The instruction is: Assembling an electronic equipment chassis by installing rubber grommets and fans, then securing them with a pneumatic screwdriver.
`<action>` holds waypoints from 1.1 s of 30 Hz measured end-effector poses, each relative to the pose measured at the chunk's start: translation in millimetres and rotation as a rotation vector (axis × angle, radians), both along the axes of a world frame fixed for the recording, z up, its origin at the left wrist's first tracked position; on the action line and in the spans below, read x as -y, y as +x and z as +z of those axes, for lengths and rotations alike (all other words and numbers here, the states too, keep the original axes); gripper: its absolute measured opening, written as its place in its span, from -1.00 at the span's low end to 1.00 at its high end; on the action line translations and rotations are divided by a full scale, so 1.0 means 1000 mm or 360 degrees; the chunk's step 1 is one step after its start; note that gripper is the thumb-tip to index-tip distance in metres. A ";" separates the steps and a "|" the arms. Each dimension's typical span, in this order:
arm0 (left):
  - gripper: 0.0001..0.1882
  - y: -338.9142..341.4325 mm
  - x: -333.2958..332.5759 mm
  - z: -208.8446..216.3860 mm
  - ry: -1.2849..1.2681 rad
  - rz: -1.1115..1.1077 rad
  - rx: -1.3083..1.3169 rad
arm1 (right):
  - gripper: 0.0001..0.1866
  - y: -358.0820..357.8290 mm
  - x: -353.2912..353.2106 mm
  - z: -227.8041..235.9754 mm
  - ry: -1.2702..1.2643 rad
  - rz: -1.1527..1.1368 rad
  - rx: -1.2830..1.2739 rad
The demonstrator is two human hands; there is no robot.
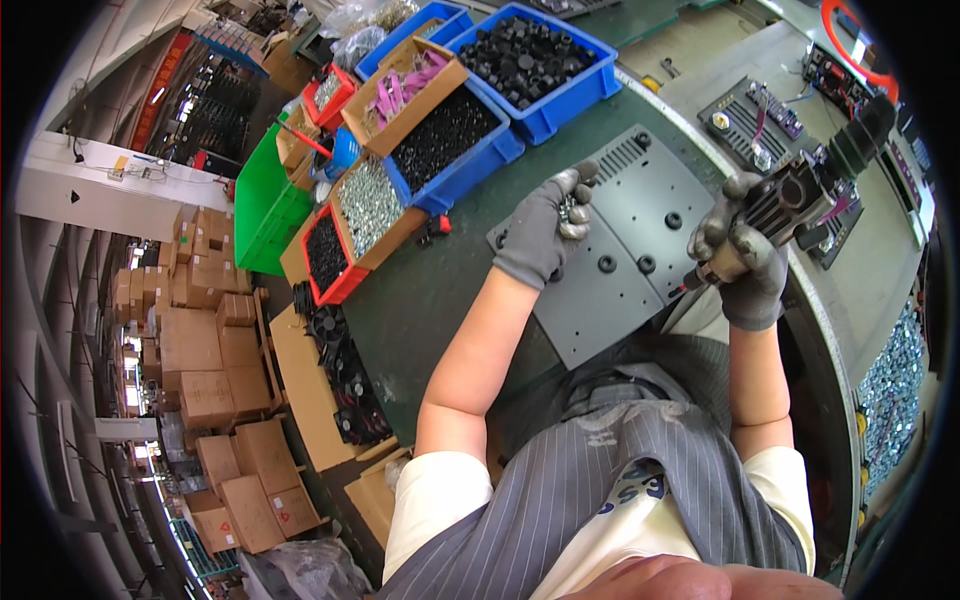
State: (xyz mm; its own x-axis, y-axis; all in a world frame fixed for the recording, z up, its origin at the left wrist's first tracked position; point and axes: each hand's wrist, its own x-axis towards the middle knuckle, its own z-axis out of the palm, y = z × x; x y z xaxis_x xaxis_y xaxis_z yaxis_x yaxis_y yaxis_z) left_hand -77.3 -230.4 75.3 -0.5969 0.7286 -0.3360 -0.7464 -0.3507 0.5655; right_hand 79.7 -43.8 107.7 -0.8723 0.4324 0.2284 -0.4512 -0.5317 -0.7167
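My right hand (745, 245), in a grey glove, is wrapped round a black power screwdriver (785, 203). The tool's reddish tip (680, 290) points down and left, over the edge of a dark grey metal panel (610, 300). My left hand (548, 225), also gloved, is curled over the panel's far left part, with small shiny screws (568, 210) showing between its fingers. Slots and small holes run across the panel. Several black round rubber feet (607, 263) sit on it; one is partly hidden beside my left hand.
Blue bins of black caps (525, 60) and black small parts (440, 135) stand at the back left, beside a box of silver screws (368, 205) and a red bin (325, 255). At right lie circuit assemblies (755, 125). Cardboard boxes (205, 340) are stacked far left.
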 end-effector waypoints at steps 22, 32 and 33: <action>-0.60 0.092 0.061 -0.027 0.0498 0.0230 0.0348 | -0.36 -0.003 0.027 0.003 0.0361 0.0392 -0.0527; -0.68 0.091 0.067 -0.031 0.0735 0.0178 0.0544 | -0.41 -0.017 0.037 0.009 0.0319 0.0401 -0.0578; -0.67 0.095 0.064 -0.029 0.0590 0.0211 0.0507 | -0.41 -0.015 0.037 0.011 0.0345 0.0352 -0.0534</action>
